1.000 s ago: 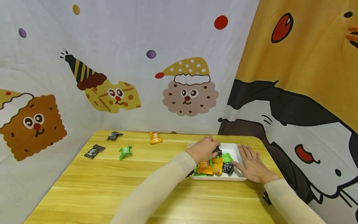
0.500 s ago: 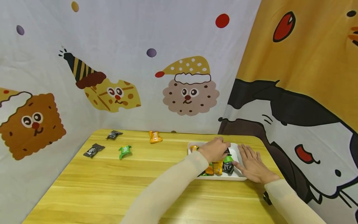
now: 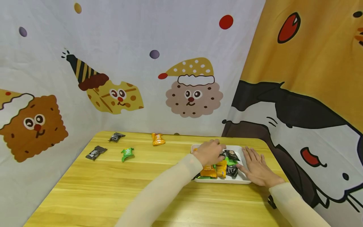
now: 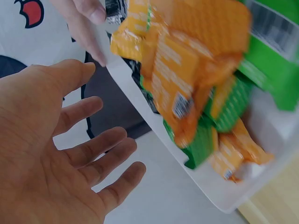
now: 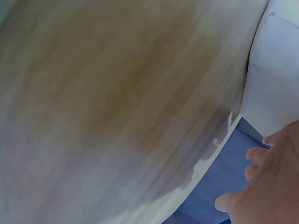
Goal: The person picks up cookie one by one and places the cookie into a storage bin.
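My left hand [image 3: 209,153] is over the left half of a white tray [image 3: 241,180]. In the left wrist view its fingers are spread, with nothing between them. Small wrapped packets fill much of the tray: orange ones [image 4: 173,79], green ones [image 3: 231,161] and black ones. One black packet [image 3: 232,155] lies toward the tray's back right, free of the hand. My right hand [image 3: 257,168] rests with straight fingers along the tray's right rim, its thumb reaching over the edge. In the right wrist view, only part of this hand [image 5: 268,186] shows.
On the left of the wooden table [image 3: 127,186] lie two black packets [image 3: 96,153], a green packet [image 3: 127,153] and, farther back, an orange packet [image 3: 158,139]. A patterned cloth [image 3: 153,85] hangs behind the table, another [image 3: 300,107] along its right.
The left hand went right with a black packet, let go of it toward the tray's back right, then drew back left. The right hand stayed in place.
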A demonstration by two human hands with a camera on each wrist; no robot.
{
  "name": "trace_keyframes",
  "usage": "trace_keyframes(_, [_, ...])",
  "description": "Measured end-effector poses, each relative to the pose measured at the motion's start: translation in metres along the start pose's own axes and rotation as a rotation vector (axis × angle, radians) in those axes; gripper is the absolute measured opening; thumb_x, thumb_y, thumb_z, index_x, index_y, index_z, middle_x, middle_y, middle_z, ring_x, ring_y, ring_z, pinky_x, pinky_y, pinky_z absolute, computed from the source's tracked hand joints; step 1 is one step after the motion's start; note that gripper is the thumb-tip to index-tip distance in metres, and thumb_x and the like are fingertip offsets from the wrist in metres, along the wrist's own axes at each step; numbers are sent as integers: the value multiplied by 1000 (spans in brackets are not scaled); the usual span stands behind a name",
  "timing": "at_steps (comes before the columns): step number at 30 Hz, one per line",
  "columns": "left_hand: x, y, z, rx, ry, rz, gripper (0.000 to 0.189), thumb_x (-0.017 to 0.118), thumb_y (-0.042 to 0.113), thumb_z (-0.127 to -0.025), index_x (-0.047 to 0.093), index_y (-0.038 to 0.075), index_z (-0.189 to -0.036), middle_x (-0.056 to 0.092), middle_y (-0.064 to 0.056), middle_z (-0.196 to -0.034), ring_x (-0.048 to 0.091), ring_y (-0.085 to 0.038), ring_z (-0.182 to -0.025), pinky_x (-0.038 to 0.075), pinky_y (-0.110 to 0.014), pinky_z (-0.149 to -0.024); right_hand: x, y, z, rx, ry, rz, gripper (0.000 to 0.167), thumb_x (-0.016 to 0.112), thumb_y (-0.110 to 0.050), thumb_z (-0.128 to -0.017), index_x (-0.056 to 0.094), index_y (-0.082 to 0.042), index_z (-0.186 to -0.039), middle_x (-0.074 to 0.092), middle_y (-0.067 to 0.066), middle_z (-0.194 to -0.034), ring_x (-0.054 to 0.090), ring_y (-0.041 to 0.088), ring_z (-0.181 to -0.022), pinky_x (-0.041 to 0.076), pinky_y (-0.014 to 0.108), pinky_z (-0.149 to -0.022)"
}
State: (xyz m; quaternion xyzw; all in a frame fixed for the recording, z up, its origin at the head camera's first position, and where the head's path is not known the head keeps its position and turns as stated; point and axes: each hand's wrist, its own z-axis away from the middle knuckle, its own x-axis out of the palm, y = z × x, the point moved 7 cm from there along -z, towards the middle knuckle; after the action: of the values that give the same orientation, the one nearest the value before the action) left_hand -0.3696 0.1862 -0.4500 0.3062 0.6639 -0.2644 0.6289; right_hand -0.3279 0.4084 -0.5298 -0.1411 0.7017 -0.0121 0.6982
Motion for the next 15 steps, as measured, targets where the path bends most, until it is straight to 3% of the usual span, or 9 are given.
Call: trace_keyframes(15, [1, -71, 49, -116, -4, 124, 51, 69, 43, -119, 64, 23, -166, 66, -8, -166, 69, -27, -147, 66, -45, -116, 2, 2, 0, -2, 13, 4, 101, 56, -62, -118, 17, 3, -184, 16, 37, -190, 16, 66, -174, 12, 96, -132])
